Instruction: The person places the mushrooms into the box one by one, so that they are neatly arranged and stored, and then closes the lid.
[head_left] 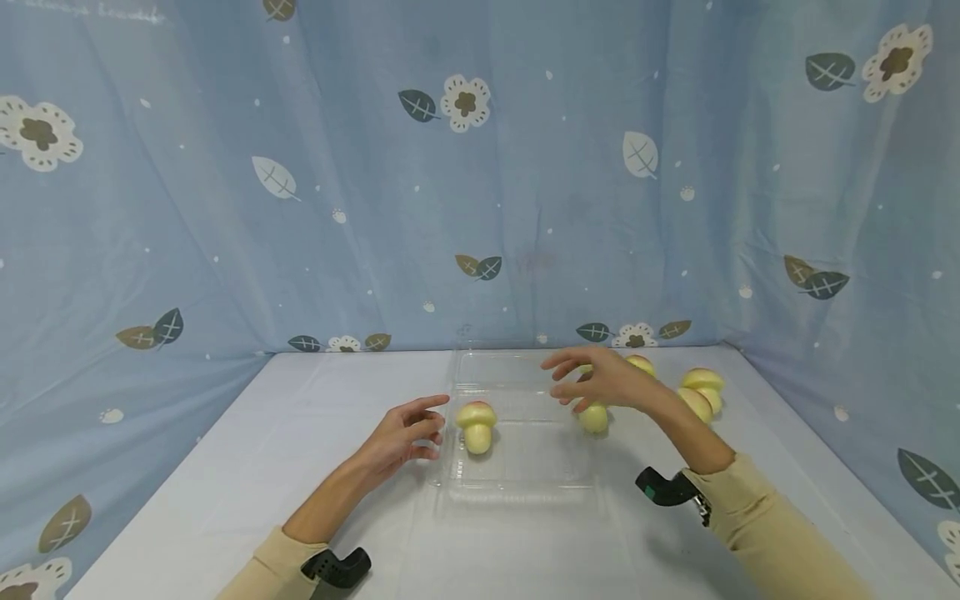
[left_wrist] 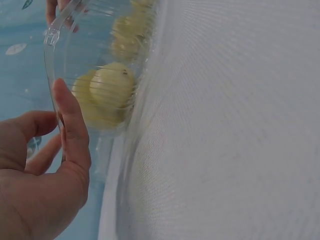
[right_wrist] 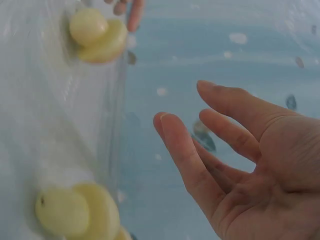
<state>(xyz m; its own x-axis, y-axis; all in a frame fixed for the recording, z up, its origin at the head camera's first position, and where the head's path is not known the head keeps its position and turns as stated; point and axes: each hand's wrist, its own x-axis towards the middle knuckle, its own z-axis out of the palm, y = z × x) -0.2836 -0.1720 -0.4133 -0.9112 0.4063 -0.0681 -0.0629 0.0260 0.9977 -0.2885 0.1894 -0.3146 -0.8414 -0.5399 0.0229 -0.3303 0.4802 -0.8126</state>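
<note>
Honestly, that mushroom [head_left: 476,427] looks light, maybe foamy; I'd pinch its stem [head_left: 477,440]; left hand [head_left: 401,439] and right hand [head_left: 603,378] look relaxed, empty.

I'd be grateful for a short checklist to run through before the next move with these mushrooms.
1. Right hand free: ok; it holds nothing, fingers apart.
2. Left hand gripping the clear container: cannot tell; its fingers are at the rim, but a firm hold isn't clear.
3. Left mushroom inside the container: ok.
4. Mushroom beneath the right hand inside the container: cannot tell; it is partly hidden near the right edge.
5. All mushrooms in the container: not ok; the far-right pair is on the table outside.
</note>
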